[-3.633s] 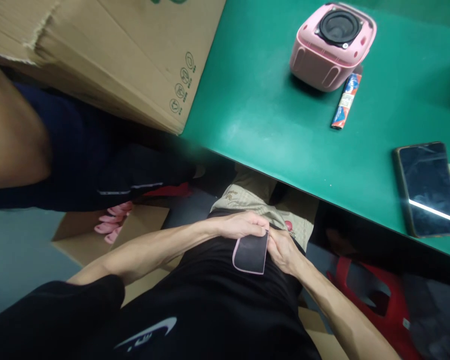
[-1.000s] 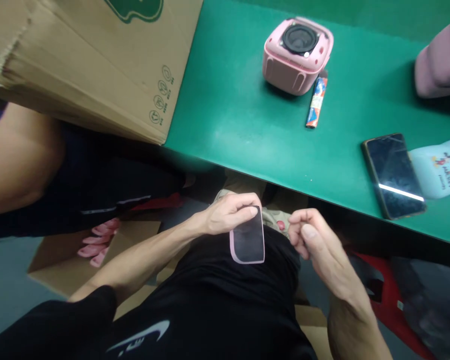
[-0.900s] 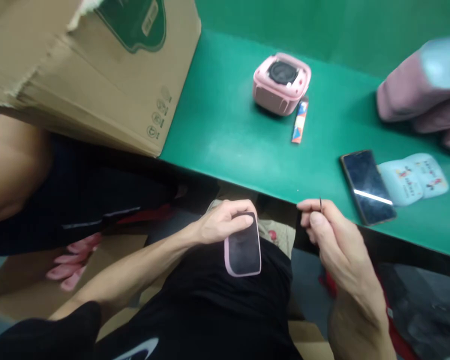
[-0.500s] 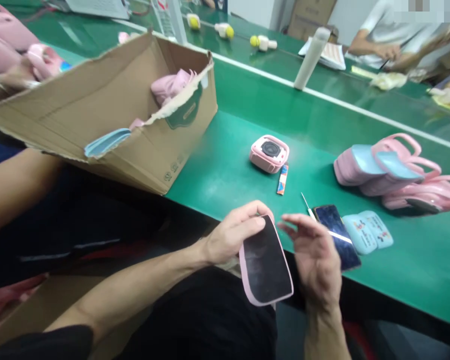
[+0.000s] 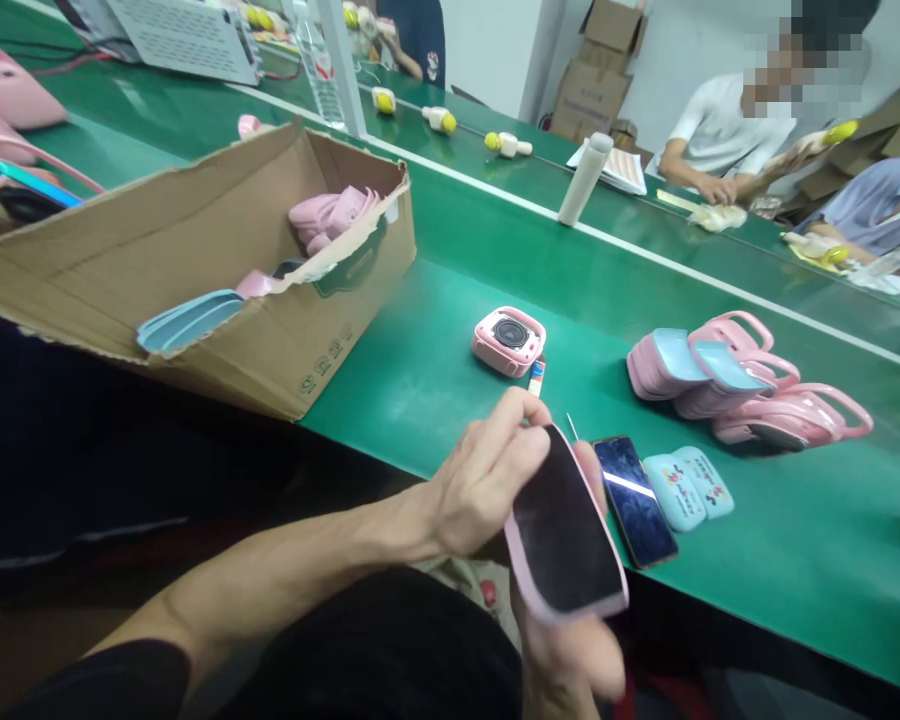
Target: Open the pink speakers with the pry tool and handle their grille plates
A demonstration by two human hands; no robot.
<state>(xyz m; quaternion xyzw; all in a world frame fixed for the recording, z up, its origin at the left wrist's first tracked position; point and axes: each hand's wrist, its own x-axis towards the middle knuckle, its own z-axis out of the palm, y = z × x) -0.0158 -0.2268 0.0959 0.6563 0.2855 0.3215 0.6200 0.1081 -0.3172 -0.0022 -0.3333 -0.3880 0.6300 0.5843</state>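
The person's left hand (image 5: 480,478) is gripping a pink-rimmed black panel (image 5: 562,525), its fingers curling closely around the panel's left edge near the far end. The right hand (image 5: 570,670) is sitting under the near end, blurred and partly hidden behind the panel, while one of its fingertips (image 5: 589,468) is showing past the right rim. Both hands are holding the panel between them, tilted with its dark face turned up towards the camera and its near end dropping lower. It is floating just short of the near edge of the green worktop (image 5: 810,570), not touching it.

Just beyond the fingers, a pink speaker (image 5: 508,342) and a small printed tube (image 5: 536,378) are lying on the worktop, with a thin pin (image 5: 571,427) close by. To the right, a smartphone (image 5: 634,500) is lying beside two pale blue cartoon-printed pieces (image 5: 686,488), and a pile of pink handled cases (image 5: 750,382) is sitting farther right. On the left, a torn cardboard box (image 5: 195,290) is holding more pink and blue pieces. Far off on the right, co-workers are working at another green bench.
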